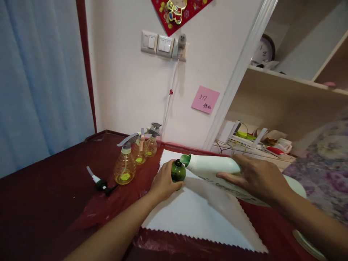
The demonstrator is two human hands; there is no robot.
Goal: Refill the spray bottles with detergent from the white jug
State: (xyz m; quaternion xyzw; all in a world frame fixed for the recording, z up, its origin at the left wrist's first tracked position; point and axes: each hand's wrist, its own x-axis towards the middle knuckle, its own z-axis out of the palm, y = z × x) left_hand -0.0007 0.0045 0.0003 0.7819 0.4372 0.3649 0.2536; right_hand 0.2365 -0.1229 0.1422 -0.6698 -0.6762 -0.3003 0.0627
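Observation:
My left hand (164, 183) is wrapped round a small round green bottle (178, 173), which stands on a white cloth (201, 210) with zigzag edges. In my right hand (255, 177) is a large pale green bottle (214, 165), tipped almost level with its mouth to the left. Its open green neck meets or hovers just over the small bottle's opening; whether liquid flows I cannot tell. Left of the cloth a dark pump top (102, 185) with its tube lies on the dark red table (54, 206).
Several clear yellow spray bottles (125, 166) stand left of the cloth, near the wall. A round pale rim (307, 244) shows at lower right. Shelves with a white router (246, 139) and a clock (263, 50) are at the right. A blue curtain (40, 79) hangs at left.

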